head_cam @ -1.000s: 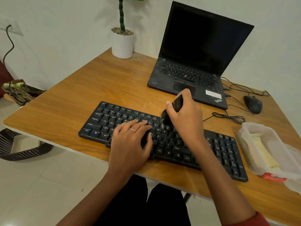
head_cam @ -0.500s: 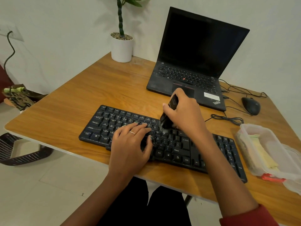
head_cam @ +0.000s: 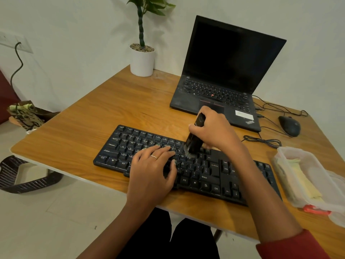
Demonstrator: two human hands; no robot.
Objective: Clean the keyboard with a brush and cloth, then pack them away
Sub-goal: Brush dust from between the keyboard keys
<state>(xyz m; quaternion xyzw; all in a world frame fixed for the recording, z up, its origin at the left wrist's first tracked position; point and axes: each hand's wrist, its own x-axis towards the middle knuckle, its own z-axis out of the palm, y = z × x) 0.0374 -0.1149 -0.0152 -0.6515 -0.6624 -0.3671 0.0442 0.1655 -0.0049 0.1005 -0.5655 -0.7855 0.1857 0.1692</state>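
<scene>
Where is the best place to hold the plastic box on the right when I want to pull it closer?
Take the plastic box by its long near-left wall, coming from the keyboard side. This wall shows fully and nothing blocks it; the far side has loose plastic against it.

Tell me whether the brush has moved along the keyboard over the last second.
Cannot tell: the brush sits at about the same keys of the keyboard; the camera itself shifted.
</scene>
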